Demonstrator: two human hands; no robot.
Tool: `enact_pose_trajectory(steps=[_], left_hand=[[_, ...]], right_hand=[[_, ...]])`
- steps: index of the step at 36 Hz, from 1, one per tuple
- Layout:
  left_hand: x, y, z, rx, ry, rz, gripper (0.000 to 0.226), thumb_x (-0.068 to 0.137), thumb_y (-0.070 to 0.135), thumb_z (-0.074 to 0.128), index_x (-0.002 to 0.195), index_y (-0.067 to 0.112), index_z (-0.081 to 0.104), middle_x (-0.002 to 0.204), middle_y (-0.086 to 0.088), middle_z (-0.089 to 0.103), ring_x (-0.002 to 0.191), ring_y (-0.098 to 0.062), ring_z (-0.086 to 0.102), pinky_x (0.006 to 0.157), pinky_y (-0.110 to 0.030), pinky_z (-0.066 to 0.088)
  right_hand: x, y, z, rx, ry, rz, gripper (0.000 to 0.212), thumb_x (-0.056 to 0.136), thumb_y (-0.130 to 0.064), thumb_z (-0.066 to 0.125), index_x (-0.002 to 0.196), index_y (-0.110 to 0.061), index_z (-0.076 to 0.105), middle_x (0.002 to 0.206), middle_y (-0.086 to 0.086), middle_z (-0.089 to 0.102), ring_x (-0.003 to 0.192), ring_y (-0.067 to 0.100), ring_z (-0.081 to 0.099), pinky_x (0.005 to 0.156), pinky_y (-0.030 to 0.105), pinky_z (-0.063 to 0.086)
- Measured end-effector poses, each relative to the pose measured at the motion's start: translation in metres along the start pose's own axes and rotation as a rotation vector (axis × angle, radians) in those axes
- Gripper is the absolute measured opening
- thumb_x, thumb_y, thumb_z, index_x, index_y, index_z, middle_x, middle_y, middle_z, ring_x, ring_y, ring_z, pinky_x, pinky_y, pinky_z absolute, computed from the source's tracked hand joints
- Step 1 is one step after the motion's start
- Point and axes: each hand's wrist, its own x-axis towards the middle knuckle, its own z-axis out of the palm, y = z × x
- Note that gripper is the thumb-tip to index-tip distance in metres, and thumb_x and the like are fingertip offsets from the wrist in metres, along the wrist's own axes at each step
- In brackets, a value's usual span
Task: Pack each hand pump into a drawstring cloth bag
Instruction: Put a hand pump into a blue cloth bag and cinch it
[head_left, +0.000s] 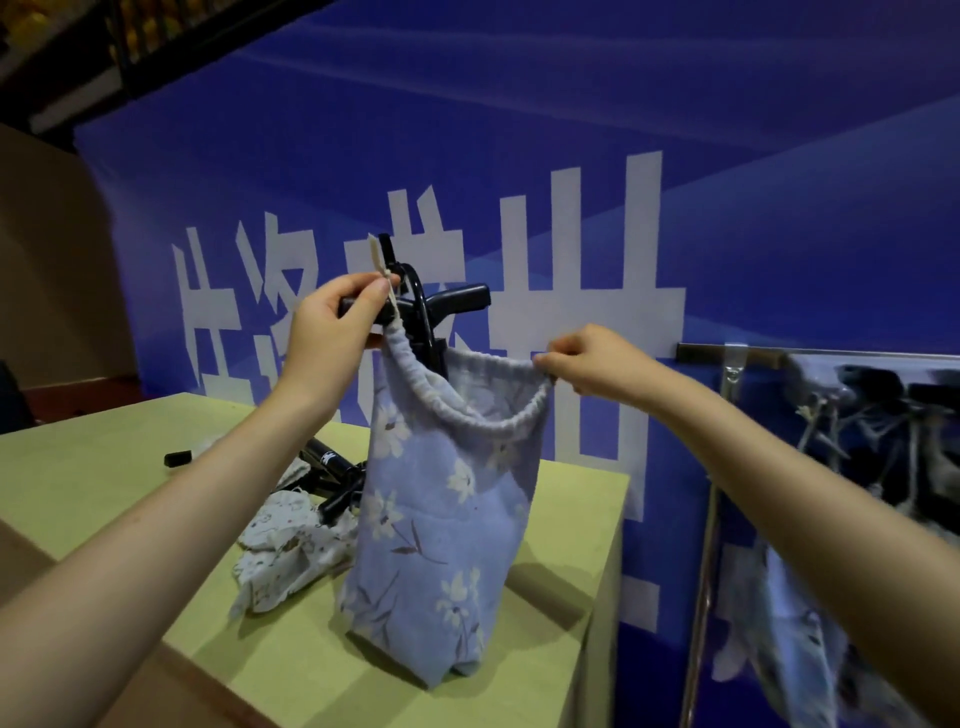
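Hands work the blue floral drawstring bag (441, 519) standing near the surface's (104, 467) right edge: your left hand (332, 327) pinches the drawstring (382, 280), your right hand (592, 358) pinches the rim. Only the hand pump's (441, 306) black handle shows above the bag.

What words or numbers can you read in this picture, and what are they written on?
Blue banner: big white characters, partly hidden by the hands, the blue floral bag and the pump handle; I cannot read them for sure.
Black hand pump lying on the table: a small white mark, too small to read.
Bags: flower patterns only, no words.
No numbers anywhere.
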Motion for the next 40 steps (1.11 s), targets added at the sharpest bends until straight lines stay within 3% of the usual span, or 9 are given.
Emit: enact_pose_trajectory(steps=[5,11,14,18,22,28,32,35,40], left_hand=[[-0.002,0.002,0.002,-0.003,-0.01,-0.008,0.025,0.099,0.021,0.051,0.117,0.013,0.067,0.097,0.003,0.069,0.088,-0.008,0.067,0.069,-0.019,0.056],[-0.008,0.003,0.008,0.016,-0.028,0.003,0.02,0.098,0.02,0.052,0.111,0.019,0.067,0.091,0.004,0.068,0.074,-0.004,0.064,0.061,-0.018,0.053],[-0.013,0.003,0.011,0.095,-0.034,0.072,0.019,0.099,0.018,0.05,0.111,0.02,0.065,0.089,-0.003,0.062,0.062,-0.001,0.054,0.054,-0.015,0.046],[-0.01,0.005,0.01,0.171,-0.038,0.159,0.023,0.099,0.016,0.052,0.115,0.012,0.067,0.087,0.005,0.056,0.065,-0.002,0.054,0.059,-0.019,0.044],[-0.002,0.013,0.005,0.178,-0.034,0.219,0.02,0.098,0.015,0.054,0.108,0.014,0.071,0.082,0.001,0.057,0.061,-0.009,0.049,0.055,-0.031,0.043],[-0.002,0.024,0.005,0.302,-0.055,0.41,0.018,0.097,0.012,0.055,0.103,0.011,0.072,0.085,0.005,0.061,0.066,-0.001,0.055,0.058,-0.015,0.044],[-0.006,0.03,0.004,0.372,-0.042,0.516,0.016,0.095,0.008,0.057,0.093,0.006,0.073,0.08,-0.001,0.058,0.072,-0.004,0.055,0.062,-0.011,0.04],[-0.005,0.034,0.004,0.435,-0.039,0.555,0.023,0.092,0.012,0.055,0.08,0.001,0.071,0.073,-0.003,0.053,0.069,-0.009,0.05,0.06,-0.011,0.035],[0.0,0.038,0.001,0.498,-0.086,0.581,0.024,0.092,0.014,0.056,0.08,0.001,0.072,0.073,-0.002,0.054,0.067,-0.013,0.049,0.058,-0.016,0.037]], right_hand=[[0.008,-0.022,-0.018,0.301,-0.007,0.07,0.024,0.095,-0.024,0.059,0.076,-0.011,0.064,0.066,0.004,0.059,0.06,0.01,0.054,0.057,0.02,0.043],[0.02,-0.035,-0.016,1.069,-0.225,0.369,0.025,0.093,-0.015,0.056,0.069,-0.011,0.062,0.069,0.001,0.053,0.063,0.011,0.049,0.066,0.021,0.039],[0.022,-0.042,-0.015,1.159,-0.252,0.373,0.028,0.094,-0.018,0.051,0.068,-0.012,0.058,0.066,0.0,0.053,0.063,0.011,0.046,0.075,0.024,0.036],[0.025,-0.053,-0.022,1.263,-0.168,0.312,0.026,0.098,-0.008,0.043,0.073,-0.011,0.051,0.051,-0.004,0.046,0.047,0.004,0.041,0.057,0.016,0.035],[0.027,-0.06,-0.031,1.045,-0.057,0.22,0.016,0.094,-0.008,0.051,0.079,-0.008,0.058,0.056,-0.003,0.049,0.048,0.006,0.041,0.044,0.013,0.035],[0.022,-0.075,-0.036,0.647,0.184,0.093,0.016,0.091,-0.007,0.054,0.078,-0.008,0.061,0.066,0.003,0.054,0.056,0.009,0.05,0.06,0.021,0.044],[0.022,-0.078,-0.039,0.623,0.275,0.022,0.021,0.091,-0.007,0.056,0.07,-0.008,0.059,0.065,0.005,0.047,0.062,0.015,0.045,0.061,0.024,0.042],[0.024,-0.08,-0.041,0.674,0.249,0.061,0.017,0.088,-0.012,0.062,0.072,-0.009,0.06,0.063,0.004,0.046,0.058,0.013,0.041,0.059,0.025,0.038],[0.024,-0.078,-0.049,0.678,0.064,0.136,0.021,0.083,-0.029,0.073,0.086,-0.011,0.063,0.058,-0.002,0.046,0.045,0.006,0.032,0.05,0.022,0.029]])
